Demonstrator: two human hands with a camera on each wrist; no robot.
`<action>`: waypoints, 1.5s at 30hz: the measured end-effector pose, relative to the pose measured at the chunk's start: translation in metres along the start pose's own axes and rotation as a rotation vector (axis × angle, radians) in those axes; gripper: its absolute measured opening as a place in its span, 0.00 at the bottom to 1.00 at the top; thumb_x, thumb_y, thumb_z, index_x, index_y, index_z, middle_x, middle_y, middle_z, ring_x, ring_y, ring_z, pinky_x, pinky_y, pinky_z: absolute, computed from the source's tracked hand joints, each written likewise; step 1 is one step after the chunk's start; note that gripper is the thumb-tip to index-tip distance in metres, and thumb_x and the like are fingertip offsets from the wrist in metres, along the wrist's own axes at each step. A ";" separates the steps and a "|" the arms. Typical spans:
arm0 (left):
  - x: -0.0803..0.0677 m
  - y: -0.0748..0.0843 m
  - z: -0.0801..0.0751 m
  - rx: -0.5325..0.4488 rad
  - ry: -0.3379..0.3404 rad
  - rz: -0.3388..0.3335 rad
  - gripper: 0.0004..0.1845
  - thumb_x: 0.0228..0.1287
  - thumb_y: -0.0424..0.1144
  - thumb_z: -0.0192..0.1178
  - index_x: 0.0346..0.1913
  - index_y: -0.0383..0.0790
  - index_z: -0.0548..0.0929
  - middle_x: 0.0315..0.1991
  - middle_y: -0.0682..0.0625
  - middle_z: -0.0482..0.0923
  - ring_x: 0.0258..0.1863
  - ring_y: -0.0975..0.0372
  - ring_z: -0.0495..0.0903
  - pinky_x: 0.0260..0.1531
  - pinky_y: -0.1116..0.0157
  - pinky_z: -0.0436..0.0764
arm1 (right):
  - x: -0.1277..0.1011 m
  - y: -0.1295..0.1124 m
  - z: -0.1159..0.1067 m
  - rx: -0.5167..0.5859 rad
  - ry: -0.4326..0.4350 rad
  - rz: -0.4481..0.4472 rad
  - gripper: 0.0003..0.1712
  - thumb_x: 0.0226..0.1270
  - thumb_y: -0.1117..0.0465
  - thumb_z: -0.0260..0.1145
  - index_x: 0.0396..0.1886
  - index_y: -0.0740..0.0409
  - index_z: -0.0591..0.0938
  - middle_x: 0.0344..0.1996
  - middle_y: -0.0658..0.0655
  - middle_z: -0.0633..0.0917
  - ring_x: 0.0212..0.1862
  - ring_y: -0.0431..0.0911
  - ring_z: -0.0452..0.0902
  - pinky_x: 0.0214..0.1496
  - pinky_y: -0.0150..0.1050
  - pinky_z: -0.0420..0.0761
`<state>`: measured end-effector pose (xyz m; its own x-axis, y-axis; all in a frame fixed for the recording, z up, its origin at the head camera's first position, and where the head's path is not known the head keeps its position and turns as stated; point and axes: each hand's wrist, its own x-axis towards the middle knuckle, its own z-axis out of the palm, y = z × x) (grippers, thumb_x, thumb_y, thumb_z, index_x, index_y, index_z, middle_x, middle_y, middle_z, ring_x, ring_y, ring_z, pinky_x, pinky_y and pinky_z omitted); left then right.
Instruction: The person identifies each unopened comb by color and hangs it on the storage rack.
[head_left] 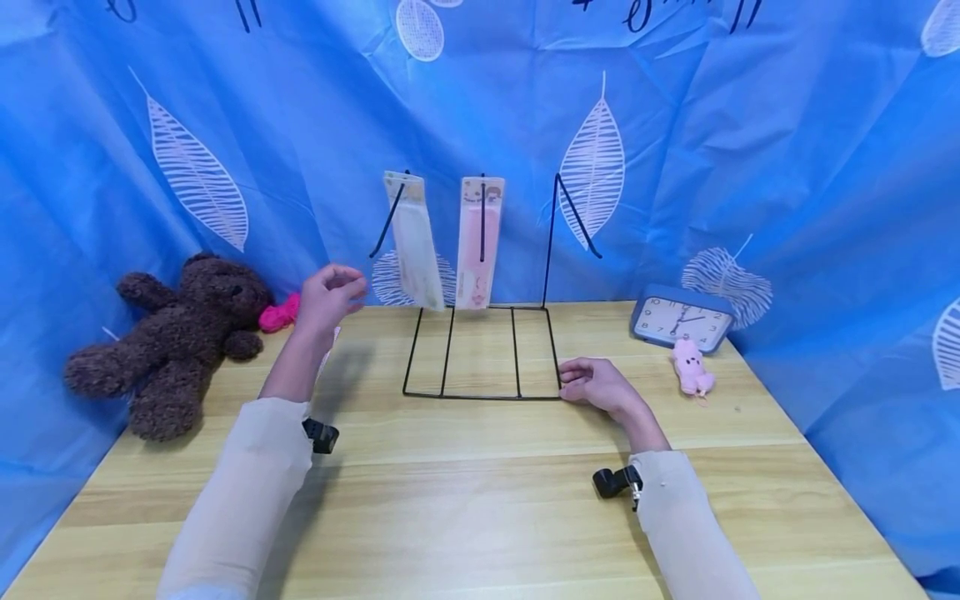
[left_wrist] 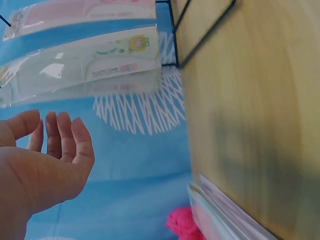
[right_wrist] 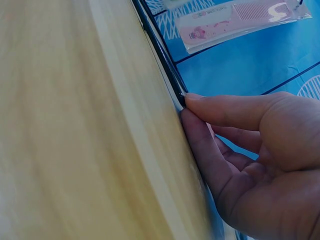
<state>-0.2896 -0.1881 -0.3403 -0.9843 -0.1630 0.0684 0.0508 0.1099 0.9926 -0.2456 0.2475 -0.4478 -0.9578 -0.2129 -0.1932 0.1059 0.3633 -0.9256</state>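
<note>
On the wooden table stands a black wire rack [head_left: 517, 354] with three hooks. A packaged pale green comb [head_left: 417, 250] hangs tilted from its left hook, and a packaged pink comb [head_left: 477, 250] hangs from the middle one. The right hook [head_left: 577, 215] bears nothing. My left hand [head_left: 332, 292] is raised left of the green comb, apart from it; the left wrist view shows its fingers [left_wrist: 65, 135] loosely bent around nothing. Down at the rack's front right corner, my right hand [head_left: 596, 385] pinches the wire between thumb and finger, as the right wrist view shows.
A brown teddy bear [head_left: 195, 325] lies at the left, with a bright pink item [head_left: 281, 313] beside it. Flat packages [left_wrist: 220, 215] lie below my left hand. At the right are a blue clock [head_left: 681, 318] and a small pink plush [head_left: 692, 367]. A blue curtain [head_left: 315, 125] hangs behind.
</note>
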 end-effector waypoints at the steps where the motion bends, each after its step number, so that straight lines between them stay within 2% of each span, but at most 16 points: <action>1: -0.001 -0.003 -0.004 0.006 -0.002 -0.003 0.08 0.73 0.36 0.62 0.48 0.37 0.79 0.42 0.51 0.77 0.42 0.61 0.81 0.48 0.62 0.82 | 0.000 0.000 0.000 0.000 0.004 0.002 0.33 0.59 0.74 0.72 0.65 0.74 0.74 0.53 0.68 0.79 0.48 0.50 0.78 0.49 0.34 0.81; 4: -0.004 -0.011 -0.017 0.041 -0.013 -0.015 0.11 0.74 0.38 0.61 0.52 0.35 0.77 0.41 0.53 0.78 0.42 0.62 0.80 0.47 0.64 0.82 | 0.000 -0.001 0.000 -0.008 0.005 -0.003 0.33 0.59 0.73 0.72 0.65 0.74 0.74 0.52 0.67 0.79 0.48 0.50 0.78 0.49 0.33 0.81; 9: -0.012 -0.024 -0.043 0.071 0.004 -0.040 0.11 0.74 0.40 0.62 0.52 0.38 0.77 0.42 0.53 0.79 0.44 0.60 0.81 0.45 0.66 0.83 | 0.000 -0.004 -0.001 -0.013 0.003 -0.008 0.33 0.60 0.73 0.72 0.65 0.74 0.73 0.54 0.68 0.79 0.49 0.51 0.79 0.49 0.34 0.82; 12: -0.018 -0.031 -0.058 0.075 0.016 -0.052 0.12 0.73 0.40 0.62 0.52 0.39 0.77 0.44 0.54 0.79 0.43 0.62 0.81 0.44 0.68 0.83 | 0.000 -0.004 -0.002 -0.005 0.010 0.001 0.33 0.60 0.73 0.72 0.66 0.74 0.73 0.54 0.69 0.79 0.49 0.51 0.79 0.50 0.34 0.82; 16: -0.025 -0.041 -0.079 0.056 0.039 -0.078 0.15 0.70 0.38 0.65 0.53 0.36 0.76 0.40 0.58 0.81 0.39 0.66 0.81 0.40 0.70 0.83 | 0.000 -0.004 -0.001 0.002 0.008 0.003 0.33 0.60 0.74 0.72 0.66 0.74 0.73 0.55 0.69 0.79 0.49 0.50 0.79 0.50 0.34 0.82; 18: -0.028 -0.045 -0.089 0.077 0.046 -0.089 0.15 0.70 0.38 0.65 0.53 0.36 0.76 0.39 0.60 0.80 0.38 0.68 0.81 0.39 0.71 0.83 | 0.000 -0.004 -0.001 0.002 0.009 0.004 0.33 0.60 0.74 0.72 0.66 0.74 0.73 0.54 0.69 0.79 0.48 0.50 0.79 0.49 0.33 0.82; 23: -0.037 -0.059 -0.113 0.229 0.018 -0.127 0.15 0.71 0.44 0.65 0.54 0.43 0.76 0.42 0.61 0.77 0.43 0.69 0.78 0.45 0.67 0.82 | 0.000 -0.003 -0.001 0.003 0.007 0.005 0.34 0.61 0.73 0.72 0.66 0.74 0.73 0.55 0.69 0.78 0.49 0.50 0.78 0.49 0.33 0.82; 27: -0.043 -0.067 -0.130 0.316 -0.023 -0.172 0.20 0.70 0.50 0.66 0.57 0.45 0.75 0.43 0.61 0.77 0.45 0.67 0.76 0.50 0.62 0.79 | -0.001 -0.003 -0.001 -0.001 0.007 0.003 0.34 0.61 0.72 0.72 0.66 0.74 0.72 0.56 0.70 0.78 0.49 0.50 0.78 0.49 0.33 0.82; 29: -0.045 -0.070 -0.136 0.342 -0.041 -0.189 0.24 0.69 0.52 0.66 0.60 0.43 0.74 0.43 0.62 0.77 0.44 0.68 0.76 0.50 0.61 0.79 | -0.001 -0.003 -0.001 -0.007 0.008 0.000 0.34 0.61 0.72 0.73 0.66 0.74 0.72 0.55 0.69 0.78 0.49 0.50 0.78 0.49 0.33 0.81; 33: -0.046 -0.077 -0.145 0.367 -0.068 -0.202 0.30 0.69 0.49 0.67 0.64 0.35 0.71 0.41 0.63 0.78 0.41 0.71 0.77 0.46 0.64 0.80 | -0.002 -0.003 -0.001 -0.009 0.009 0.000 0.34 0.61 0.72 0.73 0.66 0.74 0.73 0.55 0.69 0.78 0.49 0.50 0.78 0.49 0.33 0.81; 38: -0.046 -0.085 -0.149 0.384 -0.080 -0.247 0.34 0.70 0.48 0.66 0.69 0.33 0.68 0.50 0.54 0.78 0.42 0.69 0.76 0.46 0.63 0.80 | -0.001 -0.001 -0.001 0.000 0.007 0.003 0.34 0.61 0.72 0.72 0.66 0.74 0.72 0.55 0.69 0.78 0.49 0.50 0.78 0.49 0.34 0.82; 41: -0.047 -0.087 -0.149 0.388 -0.096 -0.268 0.38 0.69 0.52 0.66 0.72 0.33 0.65 0.59 0.45 0.73 0.48 0.64 0.75 0.52 0.60 0.78 | 0.000 0.001 -0.001 -0.001 0.006 0.000 0.33 0.61 0.73 0.72 0.66 0.74 0.73 0.55 0.69 0.78 0.48 0.49 0.78 0.48 0.33 0.82; 45: -0.049 -0.090 -0.149 0.392 -0.137 -0.282 0.45 0.67 0.58 0.65 0.75 0.33 0.60 0.70 0.35 0.62 0.62 0.49 0.69 0.60 0.52 0.72 | 0.000 0.001 0.000 -0.001 0.003 -0.003 0.33 0.60 0.73 0.72 0.66 0.75 0.72 0.54 0.69 0.78 0.48 0.49 0.78 0.48 0.33 0.82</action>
<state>-0.2210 -0.3360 -0.4176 -0.9651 -0.1119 -0.2369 -0.2619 0.4443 0.8568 -0.2459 0.2483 -0.4486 -0.9590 -0.2111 -0.1890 0.1026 0.3631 -0.9261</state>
